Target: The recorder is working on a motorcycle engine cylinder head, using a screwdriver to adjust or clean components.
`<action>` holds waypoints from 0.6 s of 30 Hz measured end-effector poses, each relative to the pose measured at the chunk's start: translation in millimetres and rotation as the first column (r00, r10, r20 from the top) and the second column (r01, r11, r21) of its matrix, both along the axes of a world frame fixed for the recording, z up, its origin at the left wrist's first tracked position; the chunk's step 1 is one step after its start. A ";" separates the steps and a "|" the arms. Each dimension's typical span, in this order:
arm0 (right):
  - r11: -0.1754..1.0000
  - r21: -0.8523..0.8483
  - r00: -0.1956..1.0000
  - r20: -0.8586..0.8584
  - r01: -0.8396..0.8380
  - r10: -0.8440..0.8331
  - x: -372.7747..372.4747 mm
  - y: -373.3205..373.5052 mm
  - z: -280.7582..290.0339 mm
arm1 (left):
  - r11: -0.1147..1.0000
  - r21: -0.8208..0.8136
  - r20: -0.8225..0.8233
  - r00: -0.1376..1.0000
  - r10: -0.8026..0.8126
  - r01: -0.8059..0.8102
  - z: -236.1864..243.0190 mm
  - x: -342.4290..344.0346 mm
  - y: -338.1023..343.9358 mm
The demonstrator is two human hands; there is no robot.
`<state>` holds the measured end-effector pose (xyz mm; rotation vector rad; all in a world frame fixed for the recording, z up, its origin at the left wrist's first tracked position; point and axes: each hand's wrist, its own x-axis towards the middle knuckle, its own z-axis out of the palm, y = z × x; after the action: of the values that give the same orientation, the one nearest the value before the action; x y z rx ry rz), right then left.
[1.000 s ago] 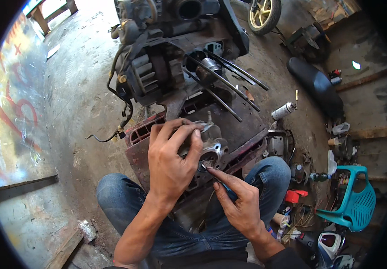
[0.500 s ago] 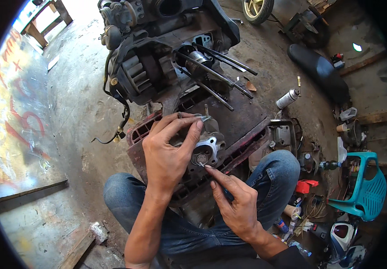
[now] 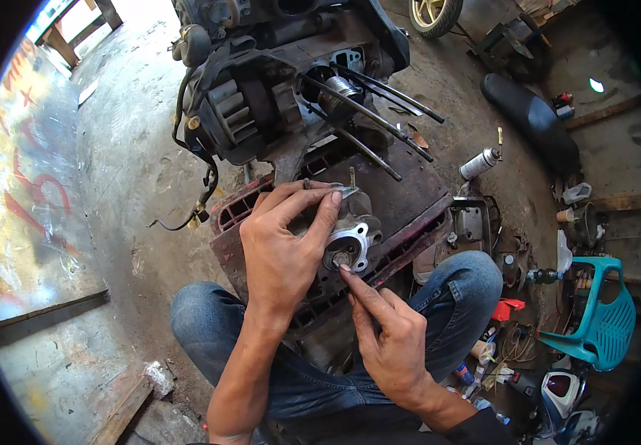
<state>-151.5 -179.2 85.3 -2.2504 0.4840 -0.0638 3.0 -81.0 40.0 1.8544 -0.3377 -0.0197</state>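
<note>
A grey metal cylinder head [image 3: 361,211] rests on the crate top between my knees. My left hand [image 3: 280,237] grips its upper left side, thumb and fingers closed on the edge. The part's round opening, with a pale flange [image 3: 362,236], faces me, and a round metal piece [image 3: 340,258] sits inside. My right hand [image 3: 391,326] is partly curled, its index finger stretched to the lower rim of that opening. Whatever the right fingers hold is mostly hidden. Beyond stands an engine [image 3: 261,104] with a bare piston [image 3: 339,96] between long studs [image 3: 380,122].
The dark red plastic crate [image 3: 417,174] carries the work. To the right are a spray can [image 3: 480,163], a black motorcycle seat [image 3: 532,119], a teal plastic chair [image 3: 606,319] and scattered parts. A painted board [image 3: 38,200] stands left. A loose cable [image 3: 205,196] hangs from the engine.
My right index fingertip has moved slightly up, over the lower part of the opening. A thin shiny tip seen at that finger before is now hidden. The left hand keeps its grip.
</note>
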 end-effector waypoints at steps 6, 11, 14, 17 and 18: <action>0.999 0.021 1.000 -0.003 0.025 -0.025 -3.8 1.5 3.3 | 1.000 -0.019 -0.003 1.000 0.019 -0.019 -0.6 -0.5 -2.0; 1.000 0.012 0.999 0.041 0.016 -0.017 -3.6 0.5 -5.4 | 0.999 -0.049 -0.067 0.998 0.015 -0.018 -0.8 3.1 -2.5; 1.000 0.003 0.998 0.053 0.024 -0.024 -6.0 2.5 -3.6 | 1.000 -0.016 0.037 0.999 0.018 -0.018 -5.0 0.4 -1.5; 1.000 -0.027 1.000 -0.026 0.007 -0.008 -2.6 3.0 0.0 | 0.999 -0.032 -0.043 0.999 0.022 -0.024 -1.7 1.8 -1.1; 1.000 -0.018 1.000 0.022 0.021 -0.020 -5.3 3.6 -6.3 | 0.999 -0.033 -0.042 0.999 0.023 -0.025 -1.7 1.9 -1.7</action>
<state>-156.8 -175.6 79.0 -2.2599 0.4963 -0.1037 4.9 -82.7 38.4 1.8220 -0.2856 -0.0355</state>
